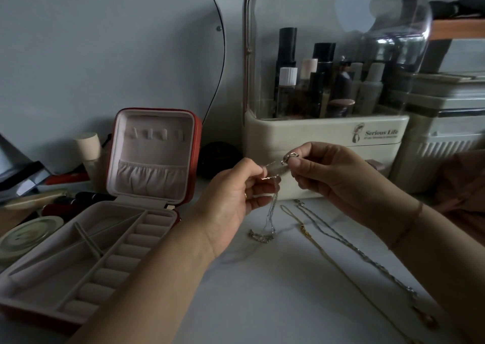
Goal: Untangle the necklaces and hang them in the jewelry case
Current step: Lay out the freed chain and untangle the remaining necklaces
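Note:
A thin silver necklace (270,212) is stretched between both hands above the white tabletop; its loose end dangles down and rests on the table. My left hand (233,202) pinches the chain, and my right hand (328,170) pinches its silver pendant end. A gold chain (319,249) and a twisted silver chain (351,246) lie side by side on the table below my right forearm. The red jewelry case (189,160) stands open at the left, its lid upright with a row of small hooks (157,133) and a gathered pocket, nothing hanging on them.
A cream cosmetics organiser (322,139) with a clear dome and bottles stands just behind my hands. White storage boxes (441,147) sit at right. Lipsticks, a round tin (29,234) and a cream bottle (88,147) crowd the left side. A round mirror (105,42) leans behind.

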Available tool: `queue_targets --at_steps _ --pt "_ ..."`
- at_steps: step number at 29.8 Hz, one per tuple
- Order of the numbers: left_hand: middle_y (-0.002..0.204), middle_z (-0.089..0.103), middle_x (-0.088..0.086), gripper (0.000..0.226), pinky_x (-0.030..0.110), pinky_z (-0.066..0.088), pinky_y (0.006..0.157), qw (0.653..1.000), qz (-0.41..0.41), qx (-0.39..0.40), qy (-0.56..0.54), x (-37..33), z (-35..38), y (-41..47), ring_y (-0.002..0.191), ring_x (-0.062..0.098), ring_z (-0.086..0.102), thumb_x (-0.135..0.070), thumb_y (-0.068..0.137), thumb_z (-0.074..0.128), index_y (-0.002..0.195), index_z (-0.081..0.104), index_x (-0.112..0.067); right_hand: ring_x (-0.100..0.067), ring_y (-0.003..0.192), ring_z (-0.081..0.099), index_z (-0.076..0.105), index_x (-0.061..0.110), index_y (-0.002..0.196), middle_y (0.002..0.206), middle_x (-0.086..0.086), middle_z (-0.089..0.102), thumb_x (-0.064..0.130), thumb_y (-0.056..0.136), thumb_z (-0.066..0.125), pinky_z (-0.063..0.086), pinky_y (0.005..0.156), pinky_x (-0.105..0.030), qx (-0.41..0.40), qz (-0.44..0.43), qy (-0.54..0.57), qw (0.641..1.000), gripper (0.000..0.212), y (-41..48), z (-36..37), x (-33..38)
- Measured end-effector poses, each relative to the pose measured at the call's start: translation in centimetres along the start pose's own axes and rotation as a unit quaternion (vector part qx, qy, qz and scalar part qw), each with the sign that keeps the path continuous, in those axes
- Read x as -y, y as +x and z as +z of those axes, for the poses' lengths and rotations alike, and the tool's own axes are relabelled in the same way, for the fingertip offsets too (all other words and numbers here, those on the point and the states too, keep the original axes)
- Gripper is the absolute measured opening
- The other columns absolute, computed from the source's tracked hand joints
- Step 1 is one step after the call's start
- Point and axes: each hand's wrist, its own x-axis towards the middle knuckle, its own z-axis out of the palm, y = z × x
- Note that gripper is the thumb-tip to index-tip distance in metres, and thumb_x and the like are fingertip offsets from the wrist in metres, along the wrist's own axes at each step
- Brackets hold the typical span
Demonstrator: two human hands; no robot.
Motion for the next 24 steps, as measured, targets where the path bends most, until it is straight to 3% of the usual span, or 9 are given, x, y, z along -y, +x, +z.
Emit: queue_targets --at_steps 5,9,12,16,24 --pt "0.072 0.065 0.001 0.022 0.027 0.045 0.071 1.000 -0.007 0.020 -0.014 -0.19 -0.08 0.00 0.072 0.013 0.063 -0.018 0.084 0.049 0.062 0.047 -0.017 -0.009 0.063 0.056 0.062 0.007 0.083 0.069 -0.001 0.062 0.017 0.073 0.064 0.047 0.063 -0.018 -0.001 -0.009 -0.005 1.000 0.015 -0.05 0.02 0.19" --pt "0.070 0.066 -0.002 0.014 0.023 0.047 0.067 1.000 0.011 0.013 -0.010 0.04 -0.07 0.03 0.070 0.011 0.064 -0.027 0.069 0.063 0.077 0.062 -0.016 -0.010 0.064 0.059 0.063 0.006 0.083 0.069 -0.002 0.064 0.018 0.073 0.063 0.049 0.064 -0.019 -0.017 -0.014 -0.008 1.000 0.015 -0.06 0.07 0.28" --pt "0.069 0.066 -0.002 0.003 0.021 0.048 0.065 1.000 0.011 -0.001 -0.017 0.16 -0.15 0.09 0.067 0.009 0.064 -0.018 0.078 0.063 0.077 0.061 -0.015 -0.012 0.062 0.054 0.062 0.005 0.083 0.069 -0.007 0.059 0.020 0.072 0.064 0.047 0.060 -0.018 -0.033 -0.020 -0.019 0.999 0.018 -0.12 0.15 0.45" --pt "0.070 0.064 -0.001 0.025 0.022 0.047 0.067 0.998 0.010 -0.030 -0.050 0.14 -0.26 0.28 0.066 0.010 0.064 -0.001 0.086 0.056 0.069 0.051 -0.019 -0.016 0.064 0.048 0.061 0.007 0.080 0.065 -0.005 0.055 0.024 0.071 0.064 0.044 0.059 -0.018 -0.055 -0.020 -0.032 0.998 0.019 -0.08 0.17 0.44" --pt "0.066 0.067 -0.002 0.013 0.019 0.050 0.062 0.998 0.019 -0.033 -0.040 0.17 -0.48 0.31 0.065 0.009 0.064 -0.009 0.081 0.061 0.075 0.055 -0.018 -0.015 0.065 0.048 0.058 0.008 0.077 0.065 -0.005 0.054 0.027 0.075 0.061 0.045 0.056 -0.014 -0.048 -0.014 -0.027 0.998 0.019 -0.06 -0.01 0.53"
